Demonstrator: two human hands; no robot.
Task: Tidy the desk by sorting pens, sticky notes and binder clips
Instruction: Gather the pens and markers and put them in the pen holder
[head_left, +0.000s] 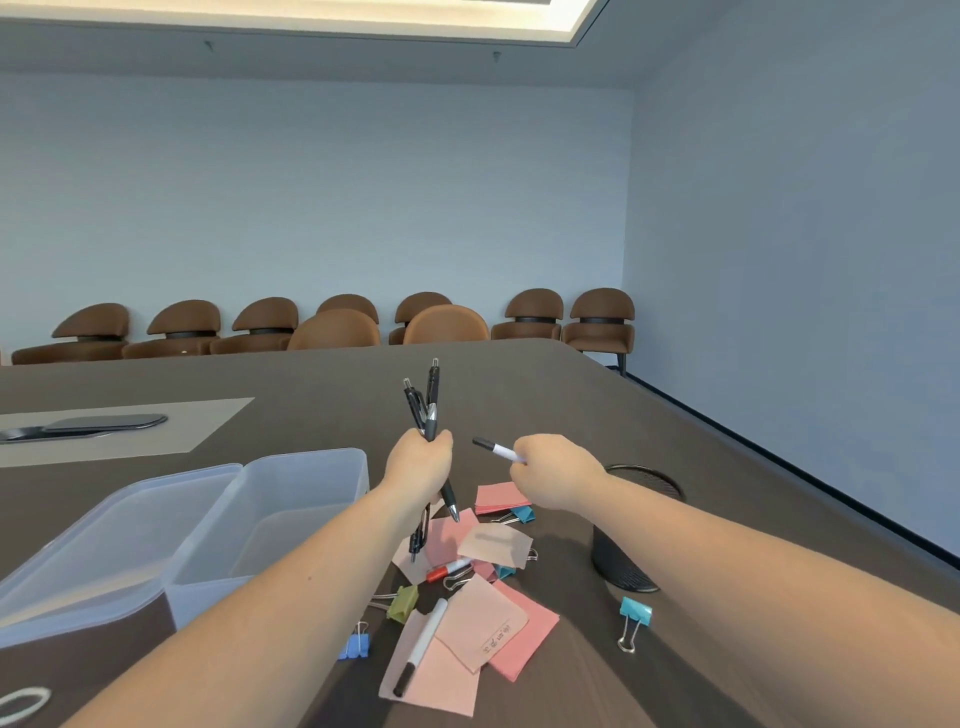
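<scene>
My left hand (420, 462) is raised above the desk, shut on a bundle of black pens (427, 410) that stick up and down out of the fist. My right hand (550, 475) grips a white marker with a black cap (497, 449), pointing left toward the pens. Below lies a pile of pink sticky notes (488, 629), a white marker with a black tip (422, 644), a red-capped marker (448, 570) and binder clips: green (402, 603), blue (356, 644), teal (635, 613). A black mesh pen cup (623, 556) stands under my right forearm.
A clear plastic box (291, 519) with its lid (104, 551) beside it sits on the left of the dark desk (545, 384). A grey mat with a black device (104, 423) lies further left. Brown chairs (535, 312) line the far wall.
</scene>
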